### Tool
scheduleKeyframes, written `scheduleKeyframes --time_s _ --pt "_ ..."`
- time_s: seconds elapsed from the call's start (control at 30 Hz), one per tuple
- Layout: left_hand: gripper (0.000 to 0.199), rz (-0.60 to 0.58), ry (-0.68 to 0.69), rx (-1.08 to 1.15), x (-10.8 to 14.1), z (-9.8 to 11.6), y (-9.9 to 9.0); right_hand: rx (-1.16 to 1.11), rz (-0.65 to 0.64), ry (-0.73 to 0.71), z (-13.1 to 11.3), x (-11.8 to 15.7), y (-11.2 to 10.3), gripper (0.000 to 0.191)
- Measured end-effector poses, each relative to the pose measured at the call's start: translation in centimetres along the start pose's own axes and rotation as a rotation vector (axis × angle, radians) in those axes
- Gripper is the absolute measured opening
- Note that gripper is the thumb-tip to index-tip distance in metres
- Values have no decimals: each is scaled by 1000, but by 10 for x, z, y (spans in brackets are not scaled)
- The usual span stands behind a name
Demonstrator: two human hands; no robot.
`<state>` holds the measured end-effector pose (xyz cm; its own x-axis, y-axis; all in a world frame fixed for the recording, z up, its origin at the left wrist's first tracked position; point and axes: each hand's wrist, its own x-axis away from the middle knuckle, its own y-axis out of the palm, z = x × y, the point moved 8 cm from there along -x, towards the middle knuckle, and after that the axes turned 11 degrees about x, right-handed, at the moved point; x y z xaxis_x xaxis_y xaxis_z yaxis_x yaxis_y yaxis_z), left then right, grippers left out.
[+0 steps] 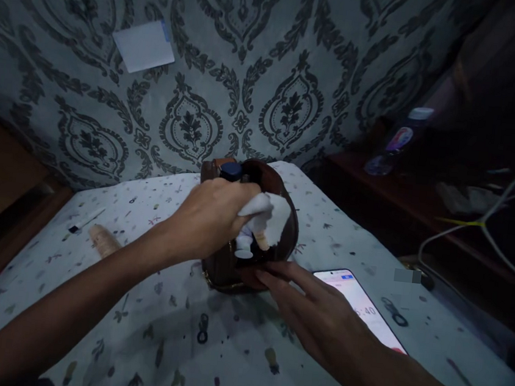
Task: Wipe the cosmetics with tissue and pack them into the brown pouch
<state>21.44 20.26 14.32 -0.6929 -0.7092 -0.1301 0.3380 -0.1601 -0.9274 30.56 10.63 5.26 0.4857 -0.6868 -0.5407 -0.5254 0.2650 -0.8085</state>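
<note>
A brown pouch-like bag [288, 233] stands unzipped on the patterned sheet. At its opening, my left hand [218, 216] pinches a crumpled white cloth or tissue [275, 219]; how far it reaches inside I cannot tell. My right hand [306, 296] holds the bag's near rim, its fingers partly hidden by the bag's edge. Inside the opening show a white-capped item [244, 250], a small beige item [262, 240] and a dark blue cap [231, 170].
A lit phone [361, 302] lies beside my right forearm. Left of the bag are a beige tube-like item [104, 241] and a thin white stick [86, 220]. A labelled bottle [398, 140] stands on a dark red surface at right, near white cables [497, 209]. Patterned wall [247, 69] behind.
</note>
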Motion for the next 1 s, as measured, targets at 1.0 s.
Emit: scheduleKeyframes --time_s 1.0 --pt "19 418 -410 436 218 -112 9 -81 84 198 -30 0 6 25"
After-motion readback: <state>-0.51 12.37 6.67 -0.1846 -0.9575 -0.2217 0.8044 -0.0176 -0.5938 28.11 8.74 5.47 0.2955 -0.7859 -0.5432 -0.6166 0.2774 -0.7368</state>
